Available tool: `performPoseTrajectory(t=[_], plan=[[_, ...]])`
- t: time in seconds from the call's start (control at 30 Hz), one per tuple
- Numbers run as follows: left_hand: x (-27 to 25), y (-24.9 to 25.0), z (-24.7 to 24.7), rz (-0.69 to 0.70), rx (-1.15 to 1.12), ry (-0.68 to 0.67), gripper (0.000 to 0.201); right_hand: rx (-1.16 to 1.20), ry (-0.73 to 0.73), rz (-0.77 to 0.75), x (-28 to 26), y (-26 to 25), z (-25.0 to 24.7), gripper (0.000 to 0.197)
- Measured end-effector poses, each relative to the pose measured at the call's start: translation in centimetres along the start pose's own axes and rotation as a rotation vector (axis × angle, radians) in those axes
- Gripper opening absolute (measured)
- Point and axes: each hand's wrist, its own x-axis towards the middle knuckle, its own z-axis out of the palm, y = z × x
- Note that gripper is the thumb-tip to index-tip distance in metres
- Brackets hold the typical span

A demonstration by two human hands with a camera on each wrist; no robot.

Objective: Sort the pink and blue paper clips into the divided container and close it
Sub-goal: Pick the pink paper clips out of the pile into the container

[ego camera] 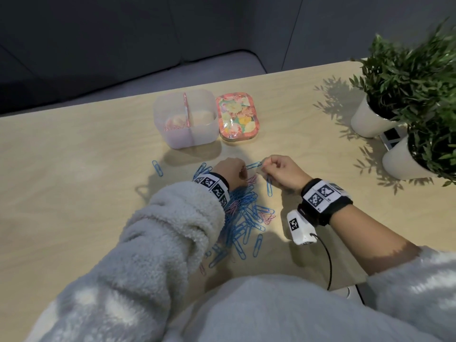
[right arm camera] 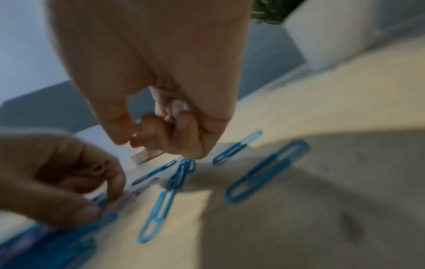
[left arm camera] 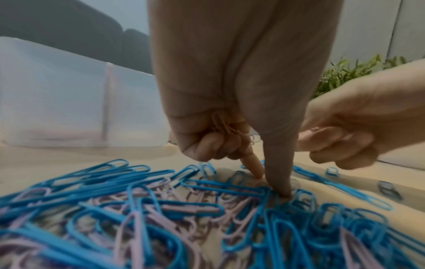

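Item: small blue and pink wire paper clips (ego camera: 243, 213), heaped under my L hand (ego camera: 230, 172). Light, springy, tangle-prone; pinch at loop end. L hand clamps pinks, R hand (ego camera: 283, 172) pinches blues. Translucent divided plastic container (ego camera: 186, 119) ahead, lidless.

Bare table (ego camera: 74, 156) left of container (ego camera: 185, 134); pots (ego camera: 370, 122) crowd right.

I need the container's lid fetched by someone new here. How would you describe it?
Find the translucent divided container at the table's far side. The lid lies touching its right side: a rounded rectangle, the only thing with a bright floral print.
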Motion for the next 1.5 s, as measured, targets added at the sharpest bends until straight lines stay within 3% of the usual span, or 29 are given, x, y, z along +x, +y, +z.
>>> performPoseTrajectory(t=[0.07,0.17,0.37,0.43,0.6,0.73,0.9,1.13,1.23,1.33,1.43,1.5], plan=[[-0.1,0.4,0.0,0.017,0.074,0.011,0.020,-0.415,-0.048,-0.155,0.3,-0.3,0.2,0.001],[-0.4,1.0,0.4,0.066,0.214,0.006,0.024,-0.859,-0.071,-0.219,0.4,-0.5,0.6,0.018],[-0.8,2.0,0.6,0.072,0.381,-0.007,0.027,-0.985,-0.087,-0.235,-0.1,0.4,0.8,0.014],[-0.9,2.3,0.5,0.085,0.406,-0.018,0.027,-0.908,-0.093,-0.209,-0.2,0.5,0.2,0.011],[-1.3,1.7,-0.2,0.111,0.304,-0.088,0.020,-0.246,0.060,-0.087,1.2,-2.7,-1.2,0.027],[-2.0,1.1,-0.2,0.127,0.217,-0.054,0.020,0.010,-0.074,-0.046,2.3,-7.9,-0.8,0.023],[-4.5,-2.4,-1.8,0.059,-0.153,0.151,0.014,0.196,-0.171,0.015,5.1,-13.9,2.7,0.017],[-9.4,-9.6,-6.6,-0.193,-0.276,0.221,0.016,0.581,-0.247,0.150,8.8,-18.5,10.5,0.027],[-9.8,-10.2,-9.3,-0.250,-0.291,0.295,0.028,0.622,-0.195,0.168,9.7,-18.8,12.7,0.026],[-8.8,-9.8,-11.8,-0.296,-0.244,0.370,0.021,0.552,-0.229,0.137,10.1,-18.5,13.6,0.036],[-6.5,-9.0,-13.8,-0.353,-0.182,0.416,0.019,0.570,-0.255,0.117,9.3,-18.7,12.8,0.028],[-4.7,-8.3,-14.8,-0.401,-0.139,0.419,0.029,0.578,-0.252,0.060,8.3,-18.8,11.5,0.025]])
